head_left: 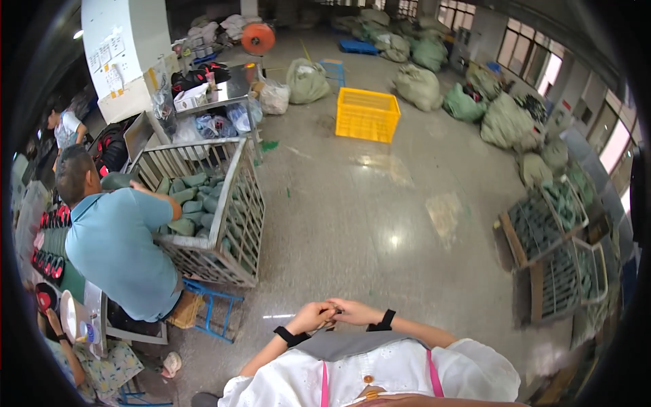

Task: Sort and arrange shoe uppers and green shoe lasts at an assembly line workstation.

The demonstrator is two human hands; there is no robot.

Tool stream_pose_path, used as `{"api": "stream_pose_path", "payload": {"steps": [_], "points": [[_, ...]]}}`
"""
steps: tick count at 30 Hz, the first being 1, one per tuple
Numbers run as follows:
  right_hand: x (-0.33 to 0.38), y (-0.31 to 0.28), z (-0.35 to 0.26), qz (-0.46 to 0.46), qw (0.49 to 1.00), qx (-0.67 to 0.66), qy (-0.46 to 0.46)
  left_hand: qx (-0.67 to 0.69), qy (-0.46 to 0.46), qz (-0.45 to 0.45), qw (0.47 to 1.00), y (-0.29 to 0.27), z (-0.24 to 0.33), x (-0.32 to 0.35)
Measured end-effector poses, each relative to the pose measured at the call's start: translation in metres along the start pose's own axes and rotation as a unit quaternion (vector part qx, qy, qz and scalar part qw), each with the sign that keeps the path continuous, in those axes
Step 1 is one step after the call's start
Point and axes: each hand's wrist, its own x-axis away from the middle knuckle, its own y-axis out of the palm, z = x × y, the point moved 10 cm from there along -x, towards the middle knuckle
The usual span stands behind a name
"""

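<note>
In front of my waist, my left hand [313, 317] and my right hand [356, 313] meet, fingers closed and touching. Something small and dark shows between the fingertips, too small to name. Each wrist wears a black band. Just below the hands lies the top of a grey apron [366, 344], over my white top with pink straps.
At left, a person in a blue shirt [119, 251] sits on a blue-framed stool [220, 315] beside a metal cage cart [251, 224] of green shoe-shaped pieces. A yellow crate [368, 122] stands ahead. Sacks [508, 125] and slatted racks [542, 224] line the right.
</note>
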Motion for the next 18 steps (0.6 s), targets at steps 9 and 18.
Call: {"api": "stream_pose_path", "payload": {"steps": [9,18], "points": [[-0.096,-0.208,0.052,0.094,0.978,-0.183,0.044,-0.069,0.055,0.071,0.994,-0.145,0.043,-0.182],[-0.254,-0.406,0.101,0.199,0.979,-0.016,0.029,0.177,-0.052,-0.017,0.983,-0.242,0.016,-0.364]]}}
